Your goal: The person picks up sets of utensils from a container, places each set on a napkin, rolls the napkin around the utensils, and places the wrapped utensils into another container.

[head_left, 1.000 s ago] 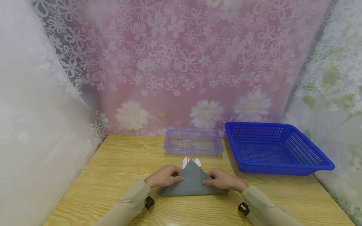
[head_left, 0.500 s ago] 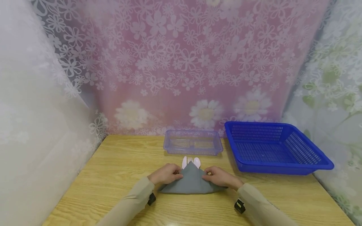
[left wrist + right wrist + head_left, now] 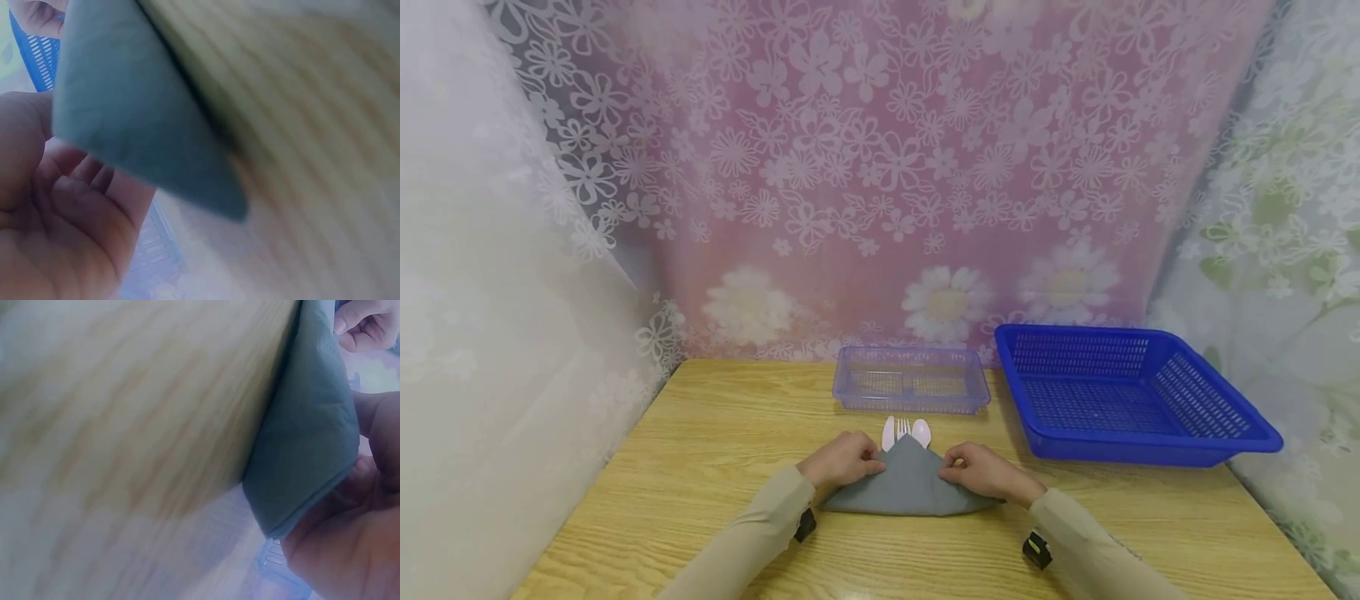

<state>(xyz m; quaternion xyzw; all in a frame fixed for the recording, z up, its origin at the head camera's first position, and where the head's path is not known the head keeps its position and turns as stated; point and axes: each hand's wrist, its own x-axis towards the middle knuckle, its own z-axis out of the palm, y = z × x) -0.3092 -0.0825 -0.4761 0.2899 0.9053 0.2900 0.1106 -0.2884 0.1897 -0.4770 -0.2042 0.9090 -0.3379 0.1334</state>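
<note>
A grey cloth napkin [image 3: 912,487], folded to a triangle with its point away from me, lies at the middle of the table. From under its tip stick out a pale pink knife [image 3: 889,433], fork [image 3: 903,428] and spoon [image 3: 922,432]; their lower parts are hidden. My left hand [image 3: 844,461] pinches the napkin's left slanted edge, thumb on top and fingers behind, as the left wrist view shows. On the right slanted edge, my right hand [image 3: 987,472] pinches the cloth between thumb and fingers. Both lower corners of the napkin [image 3: 306,437] show in the wrist views.
A translucent purple basket [image 3: 912,406] stands behind the cutlery near the back edge. To its right is a larger blue basket [image 3: 1150,450]. Patterned curtains [image 3: 925,167] hang behind and along both sides of the wooden table [image 3: 715,433].
The napkin's tip has come slightly toward me, so more of the cutlery shows. Its near edge has shifted a little away from me. The right wrist has moved slightly inward.
</note>
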